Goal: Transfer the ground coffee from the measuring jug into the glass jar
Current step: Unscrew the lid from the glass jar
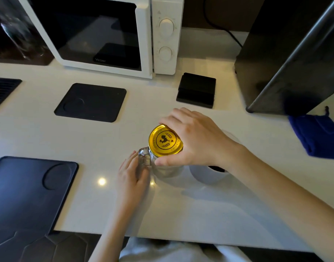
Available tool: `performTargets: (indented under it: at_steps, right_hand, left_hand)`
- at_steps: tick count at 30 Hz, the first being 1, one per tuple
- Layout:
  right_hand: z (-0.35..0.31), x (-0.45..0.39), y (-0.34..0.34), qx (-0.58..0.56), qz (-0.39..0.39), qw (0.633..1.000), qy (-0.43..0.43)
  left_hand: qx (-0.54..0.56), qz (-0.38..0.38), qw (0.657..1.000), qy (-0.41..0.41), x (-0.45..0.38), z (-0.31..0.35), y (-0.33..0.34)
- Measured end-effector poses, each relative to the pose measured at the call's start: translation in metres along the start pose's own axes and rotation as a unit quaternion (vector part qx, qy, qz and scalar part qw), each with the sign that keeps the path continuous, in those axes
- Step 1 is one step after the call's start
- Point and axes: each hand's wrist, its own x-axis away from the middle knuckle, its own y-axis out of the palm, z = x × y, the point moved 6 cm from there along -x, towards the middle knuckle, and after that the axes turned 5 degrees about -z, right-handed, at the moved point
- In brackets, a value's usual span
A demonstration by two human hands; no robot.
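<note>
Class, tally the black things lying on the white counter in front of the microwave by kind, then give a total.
Flat black mats: 2
Stacks of black square coasters: 1
Total: 3

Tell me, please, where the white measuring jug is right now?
In the head view the white measuring jug stands on the countertop right of the glass jar, mostly under the right hand.
</note>
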Motion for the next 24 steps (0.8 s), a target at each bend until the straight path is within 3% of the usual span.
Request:
performTargets:
  at_steps: [4, 9, 13, 17, 24]
  right_hand:
    - [0.003, -0.004, -0.013, -0.089, 0.007, 0.996, -0.005]
    - [0.05, -0.01, -0.028, -0.313, -0.001, 0.947, 0.076]
    - [0.105, -0.017, 0.004, -0.432, -0.11, 0.882, 0.156]
    - [0.136, -0.016, 0.039, -0.4, -0.162, 0.881, 0.193]
    - [0.139, -0.008, 0.078, -0.464, -0.099, 0.861, 0.184]
  left_hand:
    - [-0.015, 0.008, 1.0, 0.011, -0.001, 0.002, -0.001]
    - [-0.015, 0.007, 1.0, 0.013, -0.004, -0.004, 0.001]
    - [-0.015, 0.011, 1.0, 0.011, -0.004, -0.006, 0.002]
    - [-0.018, 0.013, 1.0, 0.01, -0.005, -0.008, 0.003]
    - [-0.019, 0.008, 1.0, -0.004, -0.004, -0.01, 0.003]
